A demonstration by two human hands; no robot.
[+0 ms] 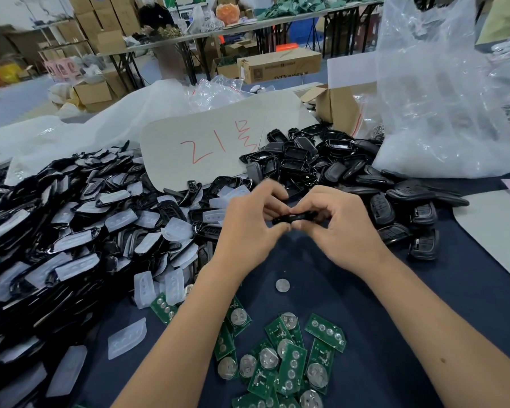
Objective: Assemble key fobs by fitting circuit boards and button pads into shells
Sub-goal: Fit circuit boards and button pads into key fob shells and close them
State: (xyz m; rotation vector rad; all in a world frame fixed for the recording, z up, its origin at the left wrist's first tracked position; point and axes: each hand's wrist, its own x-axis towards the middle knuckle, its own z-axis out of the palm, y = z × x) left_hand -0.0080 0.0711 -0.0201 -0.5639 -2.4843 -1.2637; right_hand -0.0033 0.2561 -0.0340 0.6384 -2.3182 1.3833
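We pinched the small black plastic key fob shell [295,217] above the bench's middle with our left hand [248,228] and right hand [333,222], fingers clenched along its edges, judging it light, stiff, slightly slippery.

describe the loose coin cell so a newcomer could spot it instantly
Start at the two hands pressing a black fob together mid-table. On the bare dark cloth just below them, above the pile of green boards, lies the coin cell. It is a plain silver disc lying alone, mounted on no board.
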